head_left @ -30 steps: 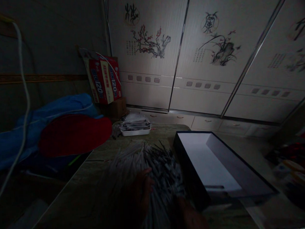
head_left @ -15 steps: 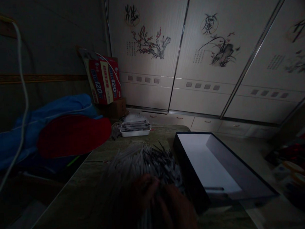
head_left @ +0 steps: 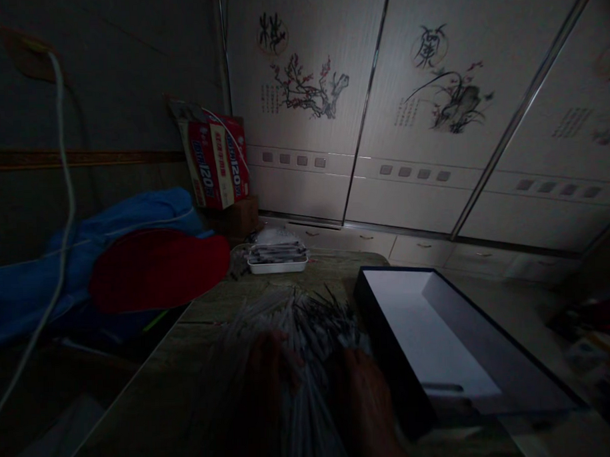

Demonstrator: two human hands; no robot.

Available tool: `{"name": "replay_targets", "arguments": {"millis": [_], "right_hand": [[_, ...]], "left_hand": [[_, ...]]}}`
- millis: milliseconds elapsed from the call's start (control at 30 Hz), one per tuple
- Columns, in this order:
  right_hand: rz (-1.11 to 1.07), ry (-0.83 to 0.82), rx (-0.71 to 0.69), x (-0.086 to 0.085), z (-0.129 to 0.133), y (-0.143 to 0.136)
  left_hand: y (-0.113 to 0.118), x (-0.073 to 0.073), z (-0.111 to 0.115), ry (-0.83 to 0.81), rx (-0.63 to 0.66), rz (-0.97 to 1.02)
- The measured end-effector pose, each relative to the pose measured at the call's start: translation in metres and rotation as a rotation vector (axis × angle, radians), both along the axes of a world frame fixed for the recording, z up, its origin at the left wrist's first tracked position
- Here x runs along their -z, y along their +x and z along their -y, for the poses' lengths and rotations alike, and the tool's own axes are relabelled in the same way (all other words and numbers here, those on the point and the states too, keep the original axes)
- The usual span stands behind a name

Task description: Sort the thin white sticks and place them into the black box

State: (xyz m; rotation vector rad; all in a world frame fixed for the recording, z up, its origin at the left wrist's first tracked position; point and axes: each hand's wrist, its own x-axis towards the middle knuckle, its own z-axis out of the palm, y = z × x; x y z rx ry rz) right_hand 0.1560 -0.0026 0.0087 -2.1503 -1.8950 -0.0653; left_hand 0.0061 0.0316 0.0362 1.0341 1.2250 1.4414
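Head view light: dim, with the near part deep in shadow.
Heap of thin rods (head_left: 311, 328): spread over the middle of the table (head_left: 339, 267), pale at left, mostly dark at right, with several lying lengthwise between the hands.
Left hand (head_left: 272, 363): over the left part of the heap, with fingers loosely bent; cannot tell if gripping any rod.
Right hand (head_left: 368, 389): at the right side of the heap, near the box, back upward; too dark to tell how far open or if holding anything.
Open box (head_left: 473, 329): right of the heap, dark outside, pale inside, with one dark pen-like rod (head_left: 443, 387) lying toward the near end.
White tray (head_left: 277, 266): beyond the heap, filled with similar slender pieces.
Red cloth (head_left: 159, 270): at left, against blue fabric (head_left: 129, 214).
Red-and-cream carton (head_left: 217, 161): far left, marked 120.
Sliding doors (head_left: 303, 188): far side, pale, decorated with painted plants.
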Motion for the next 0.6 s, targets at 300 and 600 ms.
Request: {"name": "replay_targets", "arguments": {"millis": [300,600], "right_hand": [[0.007,0.045,0.008,0.001,0.003,0.003],[-0.102,0.341,0.020,0.011,0.001,0.007]], "left_hand": [[0.001,-0.001,-0.002,0.056,-0.030,0.061],[0.005,0.008,-0.001,0.124,0.028,0.062]]}}
